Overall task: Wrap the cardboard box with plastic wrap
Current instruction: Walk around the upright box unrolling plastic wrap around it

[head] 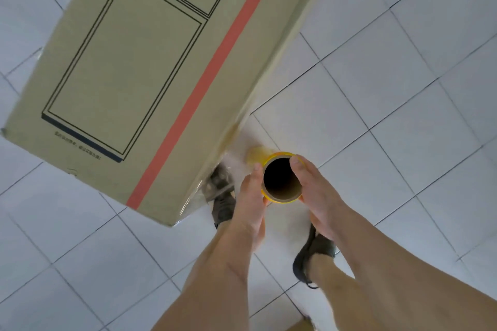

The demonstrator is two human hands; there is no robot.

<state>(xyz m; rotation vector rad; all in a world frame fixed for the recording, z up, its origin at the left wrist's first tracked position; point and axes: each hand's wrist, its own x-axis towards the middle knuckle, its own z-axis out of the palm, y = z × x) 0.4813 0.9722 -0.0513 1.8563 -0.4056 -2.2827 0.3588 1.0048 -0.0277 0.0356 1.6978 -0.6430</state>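
Head view: white tiled floor (403, 75) lies open to the right and near left. Tall cardboard box (150, 62) with a red stripe fills the far left; its near corner stands just beside the hands. Plastic wrap roll (281, 179), seen end-on, sits right of that corner. Left hand (251, 196) and right hand (314, 191) grip the roll from opposite sides, fingers curled round it.
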